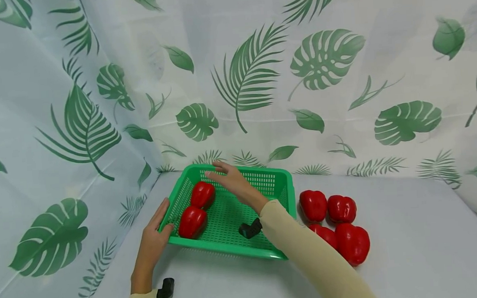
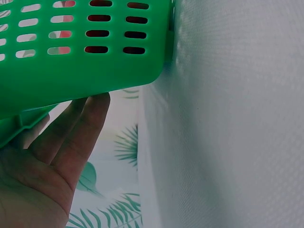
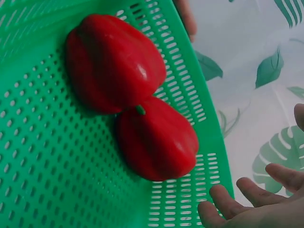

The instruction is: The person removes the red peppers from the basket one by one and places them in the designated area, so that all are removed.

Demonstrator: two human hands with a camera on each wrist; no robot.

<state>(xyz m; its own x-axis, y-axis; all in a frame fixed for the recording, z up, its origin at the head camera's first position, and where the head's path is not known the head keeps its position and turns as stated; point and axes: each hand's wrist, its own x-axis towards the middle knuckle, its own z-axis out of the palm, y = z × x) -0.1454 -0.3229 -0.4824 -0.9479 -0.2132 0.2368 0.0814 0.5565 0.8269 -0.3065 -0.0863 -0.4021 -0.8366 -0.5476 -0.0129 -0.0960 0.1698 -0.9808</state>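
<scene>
A green plastic basket point(image 1: 227, 247) stands on the table, with two red bell peppers, a rear one point(image 1: 202, 195) and a front one point(image 1: 192, 222), at its left end. My left hand point(image 1: 152, 241) rests against the basket's left side; its fingers point(image 2: 80, 133) lie nearly straight on the green plastic. Above the back of the basket, my right hand point(image 1: 234, 181) hovers with spread fingers and holds nothing. Seen from the right wrist, the two bell peppers point(image 3: 116, 64) touch each other, and the right hand point(image 3: 261, 202) is apart from them.
Several more red bell peppers point(image 1: 353, 244) cluster on the table just right of the basket. A white sheet with green leaf prints point(image 1: 251, 76) hangs behind and on the left. The pale table point(image 1: 421, 229) extends to the right.
</scene>
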